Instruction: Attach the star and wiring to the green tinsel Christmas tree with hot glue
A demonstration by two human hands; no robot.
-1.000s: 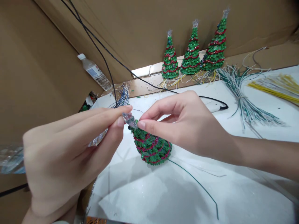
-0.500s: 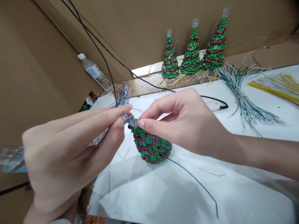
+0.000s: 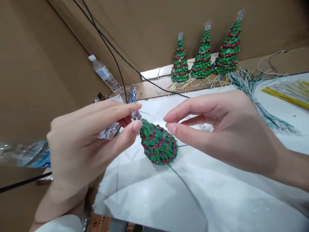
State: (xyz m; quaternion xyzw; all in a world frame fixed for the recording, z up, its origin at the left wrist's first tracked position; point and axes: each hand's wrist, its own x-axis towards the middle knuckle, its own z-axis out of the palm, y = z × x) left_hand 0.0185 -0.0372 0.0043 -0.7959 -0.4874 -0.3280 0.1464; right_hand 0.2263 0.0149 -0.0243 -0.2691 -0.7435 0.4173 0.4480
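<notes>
A small green Christmas tree figure (image 3: 159,145) with red garlands leans over the white table, its tip toward my left hand (image 3: 96,138). At that tip is a clear star topper (image 3: 135,115), pinched between my left thumb and index finger. Clear of the tree on its right, my right hand (image 3: 217,125) has thumb and fingertips drawn together; anything tiny between them cannot be made out. A thin green wire (image 3: 185,185) trails from the tree's base across the table.
Three finished-looking trees (image 3: 202,56) with clear stars stand along the back, wires beneath them. Bundles of green-white wires (image 3: 258,100) and yellow-white wires (image 3: 289,93) lie at right. A plastic bottle (image 3: 106,74) leans at back left; black cables (image 3: 116,58) cross the view.
My right hand has come off the tree's tip and moved right. My left hand stays at the star. The view has shifted slightly, and the tree shows more fully.
</notes>
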